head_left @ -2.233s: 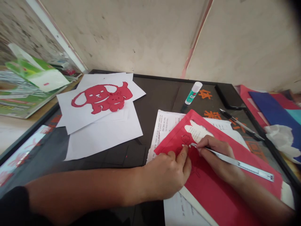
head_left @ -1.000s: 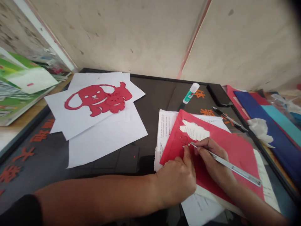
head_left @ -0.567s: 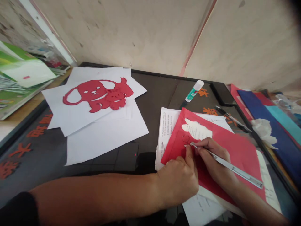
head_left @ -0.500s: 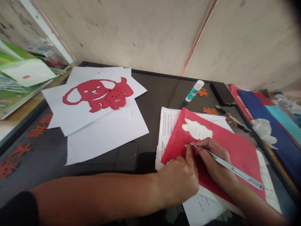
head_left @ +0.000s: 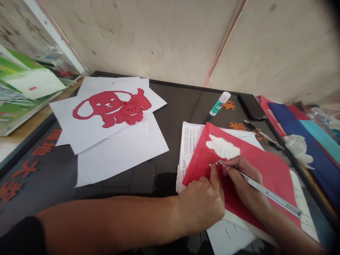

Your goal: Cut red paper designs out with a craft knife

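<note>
My right hand (head_left: pixel 244 180) is shut on a slim metal craft knife (head_left: pixel 268 193), with its tip on a red paper sheet (head_left: pixel 268 177) close to a small heart-shaped outline (head_left: pixel 210 157). My left hand (head_left: pixel 202 207) rests on the sheet's lower left part, its fingertips pressing beside the heart and holding nothing. A ragged cut-out opening (head_left: pixel 222 148) in the red sheet shows printed white paper beneath. Printed pages (head_left: pixel 190 150) stick out under the sheet's left side.
A red paper-cut dog (head_left: pixel 111 108) lies on loose white sheets (head_left: pixel 119 159) on a dark desk mat with orange characters. Beyond are a glue stick (head_left: pixel 220 103), a phone (head_left: pixel 248 107) and a pen (head_left: pixel 262 134). Tissue (head_left: pixel 299 147), blue paper (head_left: pixel 300 124) and books (head_left: pixel 26 92) lie at the sides.
My view has swung, so the desk sits differently in the frame. The knife tip has shifted slightly right on the red sheet, and both hands stay on it.
</note>
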`<state>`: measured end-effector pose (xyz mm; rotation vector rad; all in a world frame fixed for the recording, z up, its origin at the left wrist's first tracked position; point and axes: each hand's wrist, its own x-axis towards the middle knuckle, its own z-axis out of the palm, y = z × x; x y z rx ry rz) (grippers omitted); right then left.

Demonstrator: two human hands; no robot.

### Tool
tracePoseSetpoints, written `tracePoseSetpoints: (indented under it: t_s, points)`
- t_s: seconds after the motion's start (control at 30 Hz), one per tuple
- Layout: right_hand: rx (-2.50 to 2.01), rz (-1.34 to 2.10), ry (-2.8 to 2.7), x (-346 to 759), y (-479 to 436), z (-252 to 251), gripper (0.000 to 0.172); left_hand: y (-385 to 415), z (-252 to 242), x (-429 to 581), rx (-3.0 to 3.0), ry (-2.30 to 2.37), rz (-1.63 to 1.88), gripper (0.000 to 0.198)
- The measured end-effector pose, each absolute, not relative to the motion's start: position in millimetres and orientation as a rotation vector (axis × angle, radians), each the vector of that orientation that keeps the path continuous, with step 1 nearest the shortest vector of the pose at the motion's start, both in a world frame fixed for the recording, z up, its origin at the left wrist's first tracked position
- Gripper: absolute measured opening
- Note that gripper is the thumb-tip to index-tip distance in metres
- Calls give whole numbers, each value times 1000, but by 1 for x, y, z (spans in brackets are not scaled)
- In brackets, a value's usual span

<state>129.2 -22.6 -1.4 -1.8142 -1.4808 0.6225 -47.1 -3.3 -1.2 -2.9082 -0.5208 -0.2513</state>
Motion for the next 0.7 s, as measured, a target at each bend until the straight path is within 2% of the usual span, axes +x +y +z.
tracePoseSetpoints:
  t_s: [0.7]
  points:
    - [-1777,592,-1670,130,-22,-1,14,-6,-5,-47,-2877,-547,-316,44]
